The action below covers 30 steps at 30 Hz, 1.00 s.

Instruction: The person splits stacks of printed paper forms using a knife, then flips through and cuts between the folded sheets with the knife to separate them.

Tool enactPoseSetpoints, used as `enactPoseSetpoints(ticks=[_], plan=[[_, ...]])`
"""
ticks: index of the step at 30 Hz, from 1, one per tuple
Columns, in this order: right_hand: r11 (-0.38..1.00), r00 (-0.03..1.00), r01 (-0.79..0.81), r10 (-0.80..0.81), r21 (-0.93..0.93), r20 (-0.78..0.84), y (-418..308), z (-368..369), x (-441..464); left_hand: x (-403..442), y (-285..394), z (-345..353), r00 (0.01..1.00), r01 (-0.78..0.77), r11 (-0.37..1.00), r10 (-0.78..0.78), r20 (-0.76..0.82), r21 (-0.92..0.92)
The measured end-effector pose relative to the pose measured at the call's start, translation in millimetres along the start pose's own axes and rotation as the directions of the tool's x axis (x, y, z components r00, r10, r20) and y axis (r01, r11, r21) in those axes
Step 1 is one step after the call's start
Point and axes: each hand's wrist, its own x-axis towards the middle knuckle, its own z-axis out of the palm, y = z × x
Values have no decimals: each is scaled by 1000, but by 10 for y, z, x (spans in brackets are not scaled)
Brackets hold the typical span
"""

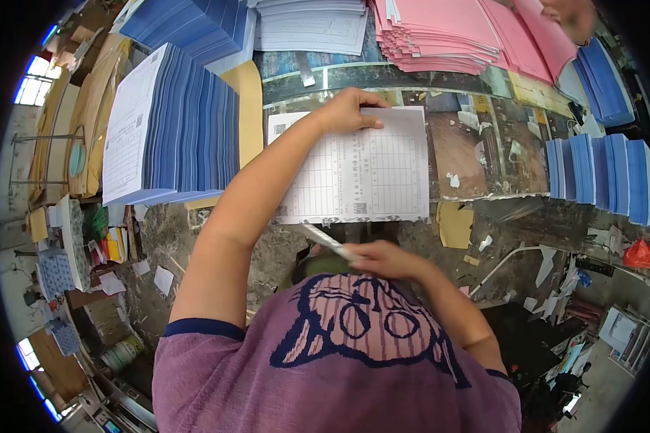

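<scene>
1. Blue-edged paper stack (191,137) stands left of the left hand (354,112); the left forearm crosses the printed forms, hiding part of them.
2. Pink sheets (444,36) lie beyond the left hand, to its right; another person's hand (570,18) is at them.
3. Smaller blue pads (603,173) stand well to the right of both hands.
4. The printed forms (397,169) lie flat under the left hand, which rests at their far edge, thumb and fingers parted.
5. Nearer the body, the right hand (383,258) grips a pale strip (326,240), its tip by the forms' near edge; I cannot tell whether they touch.
</scene>
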Motion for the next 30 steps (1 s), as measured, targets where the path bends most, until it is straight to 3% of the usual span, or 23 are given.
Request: enactPoseSetpoints(ticks=[1, 5, 6, 8, 10, 11, 12, 13, 15, 18, 20, 21, 23, 25, 27, 29, 30], plan=[[979, 978, -162, 142, 127, 151, -332, -8, 178, 46, -11, 26, 1000, -12, 1000, 12, 2, -6], [963, 960, 240, -217, -124, 175, -345, 116, 401, 66, 15, 53, 998, -55, 996, 54, -16, -66], [958, 965, 235, -210, -161, 158, -353, -30, 239, 53, 48, 51, 997, -76, 991, 72, -39, -114], [976, 968, -67, 114, -206, 225, -770, -631, -277, 40, 98, 29, 991, -119, 971, 103, -86, -208], [958, 989, 104, -73, 267, -125, -395, -976, -799, 13, 78, -37, 993, -114, 966, 106, -48, -233], [842, 932, 281, -126, 460, -339, -260, -1088, -976, -13, 48, -78, 995, -96, 963, 98, -7, -252], [626, 814, 467, -30, 624, -580, -235, -1148, -1045, -29, 32, -110, 995, -78, 960, 90, 34, -270], [627, 811, 470, -30, 621, -584, -198, -1212, -1100, -22, 24, -124, 994, -58, 956, 83, 75, -287], [763, 902, 177, 128, 622, -413, -109, -1352, -1161, 1, 53, -119, 994, -69, 967, 88, 66, -246], [814, 897, -294, 416, 501, -150, 99, -1511, -1244, -44, 63, -99, 997, -70, 990, 74, 26, -124], [831, 889, -398, 453, 388, -59, 366, -1540, -1548, -60, 74, -69, 998, -56, 994, 58, 15, -97], [829, 890, -399, 453, 391, -53, 372, -1437, -1559, -59, 90, -45, 999, -48, 996, 48, 3, -69], [727, 901, -322, 432, 607, -40, 343, -1189, -1501, -51, 114, -1, 999, -31, 999, 31, -22, -14], [705, 895, -276, 436, 653, -92, 276, -924, -1264, -33, 137, 24, 999, -34, 999, 34, -27, -8], [780, 911, -340, 412, 526, -23, -53, -695, -905, 3, 156, 51, 998, -53, 999, 53, -40, 6], [859, 900, -423, 435, 287, 26, -227, -450, -441, 37, 153, 84, 997, -56, 998, 57, -44, 16], [924, 963, -267, 267, 273, 38, -196, -274, -232, 49, 150, 90, 998, -51, 999, 51, -41, -1]])
